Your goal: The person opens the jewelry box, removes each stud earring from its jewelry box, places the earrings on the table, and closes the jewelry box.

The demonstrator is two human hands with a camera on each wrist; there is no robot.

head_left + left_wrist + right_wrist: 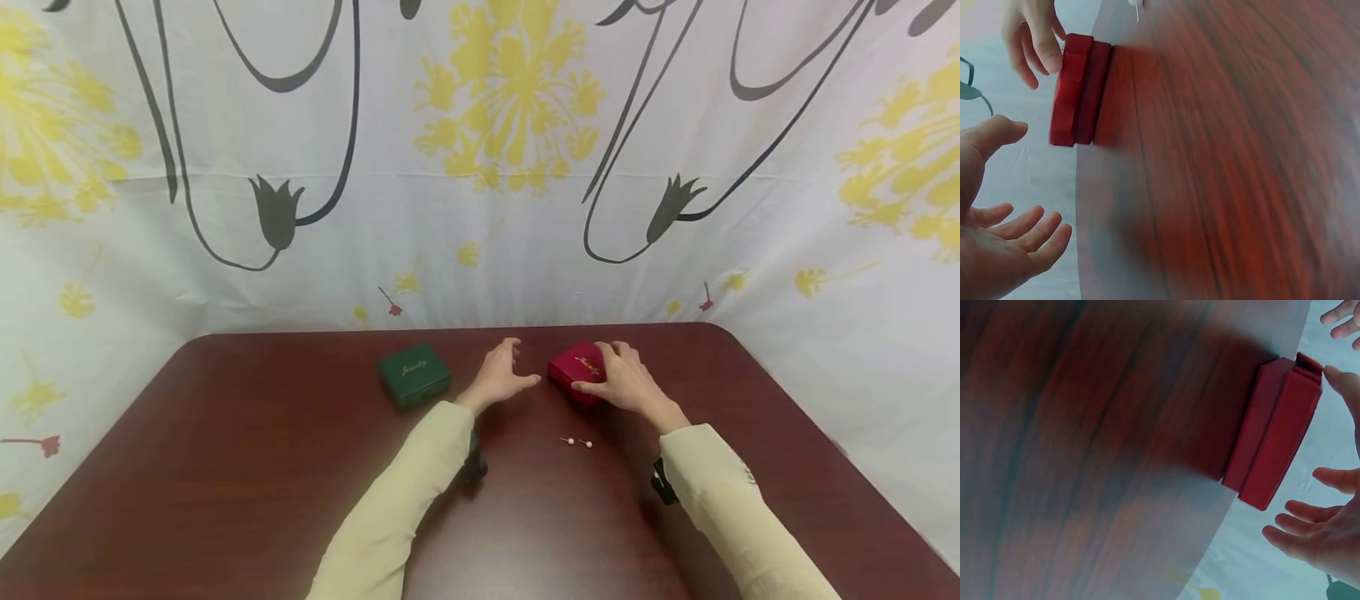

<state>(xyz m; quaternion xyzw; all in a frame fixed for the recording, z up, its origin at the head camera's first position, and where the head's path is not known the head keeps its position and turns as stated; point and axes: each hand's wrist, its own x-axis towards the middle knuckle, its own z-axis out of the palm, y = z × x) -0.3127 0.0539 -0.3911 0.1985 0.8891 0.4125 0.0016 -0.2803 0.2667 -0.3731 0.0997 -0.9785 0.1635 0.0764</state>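
Note:
A closed red jewelry box [576, 367] with gold lettering stands toward the back right of the table. My right hand [628, 381] reaches over its right side with fingers spread. In the right wrist view the thumb tip [1332, 372] is right at the small flap on the lid of the red box [1272, 437], while the other fingers stay apart from it. My left hand [498, 377] hovers left of this box, palm toward it, fingers loosely bent and holding nothing. Two pearl stud earrings [588, 444] lie on the table in front of the red box.
A closed green jewelry box [415, 374] with gold lettering sits left of my left hand. Behind the dark wooden table [225, 467] hangs a white curtain [420, 233] with yellow and grey flower prints. Dark devices are strapped at both wrists.

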